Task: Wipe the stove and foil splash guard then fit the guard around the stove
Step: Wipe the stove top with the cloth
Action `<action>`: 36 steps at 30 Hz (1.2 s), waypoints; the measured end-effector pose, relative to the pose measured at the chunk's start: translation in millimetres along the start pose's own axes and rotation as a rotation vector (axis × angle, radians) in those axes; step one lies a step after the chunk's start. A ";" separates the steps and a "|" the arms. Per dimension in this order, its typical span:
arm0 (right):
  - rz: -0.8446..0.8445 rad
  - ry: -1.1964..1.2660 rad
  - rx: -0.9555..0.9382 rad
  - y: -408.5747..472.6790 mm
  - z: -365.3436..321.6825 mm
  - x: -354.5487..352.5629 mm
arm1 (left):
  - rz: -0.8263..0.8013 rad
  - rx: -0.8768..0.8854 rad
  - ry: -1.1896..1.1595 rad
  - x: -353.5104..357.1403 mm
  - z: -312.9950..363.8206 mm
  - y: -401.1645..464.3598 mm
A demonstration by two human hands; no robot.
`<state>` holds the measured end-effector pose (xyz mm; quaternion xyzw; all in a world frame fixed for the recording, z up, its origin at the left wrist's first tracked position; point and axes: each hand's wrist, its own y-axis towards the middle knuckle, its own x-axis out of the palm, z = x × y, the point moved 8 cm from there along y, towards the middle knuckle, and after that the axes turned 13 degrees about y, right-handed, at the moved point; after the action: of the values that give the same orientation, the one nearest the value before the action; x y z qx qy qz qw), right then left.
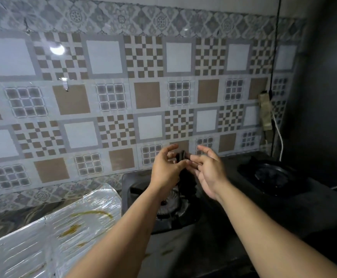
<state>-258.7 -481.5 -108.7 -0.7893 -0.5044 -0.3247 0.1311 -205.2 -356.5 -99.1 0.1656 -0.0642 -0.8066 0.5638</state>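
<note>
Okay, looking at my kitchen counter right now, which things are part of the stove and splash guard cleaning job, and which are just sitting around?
Part of the job:
- stove
- foil splash guard, lying flat left of the stove, with brownish stains
- dark item held over the left burner by the left hand, with the right hand touching it; too dark to identify

Just there:
- power strip on the wall
- white cable
- tiled wall

Both forearms reach forward and converge. The left hand point(166, 168) has curled fingers, its thumb and fingertips pinching a small dark object point(182, 157). Just beside it, the right hand point(210, 170) touches that object with loosely spread fingers.
</note>
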 end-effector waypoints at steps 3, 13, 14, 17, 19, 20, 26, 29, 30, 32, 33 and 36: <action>-0.014 -0.062 0.012 15.5 3.7 -4.2 | 0.017 -0.012 -0.023 1.6 -9.5 17.3; -0.105 0.017 0.293 67.0 71.0 -28.7 | 0.097 -0.066 0.085 28.5 -25.8 66.6; -0.085 0.068 0.316 73.5 76.5 -31.8 | 0.089 -0.073 0.097 31.7 -26.0 69.9; -0.073 0.150 0.381 90.8 90.2 -37.7 | 0.110 -0.075 0.138 28.5 -26.8 79.5; -0.061 0.124 0.432 99.1 94.0 -40.0 | 0.169 -0.050 0.228 11.6 -27.5 83.5; -0.050 0.109 0.459 103.2 95.3 -40.9 | 0.210 -0.046 0.291 -1.5 -29.4 84.3; -0.030 0.147 0.453 141.9 102.7 -35.2 | 0.307 -0.112 0.717 -94.0 -73.1 77.4; -0.039 0.063 0.436 160.4 106.9 -33.4 | 0.246 -0.148 0.973 -124.4 -99.3 77.5; -0.048 0.034 0.425 165.1 107.0 -31.2 | 0.210 -0.163 1.021 -131.2 -108.3 78.4; -0.056 -0.034 0.371 177.8 108.7 -27.9 | 0.139 -0.203 1.082 -141.2 -126.6 81.2; -0.074 -0.098 0.318 184.6 108.6 -24.9 | 0.097 -0.222 1.093 -142.7 -135.8 82.9; -0.188 -0.405 0.135 200.1 113.3 -5.9 | -0.043 -0.268 1.086 -137.8 -162.0 87.5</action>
<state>-40.9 -516.5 -173.9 -0.7772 -0.6124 -0.1357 0.0490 -29.9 -245.9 -198.6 0.4854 0.3417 -0.6180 0.5154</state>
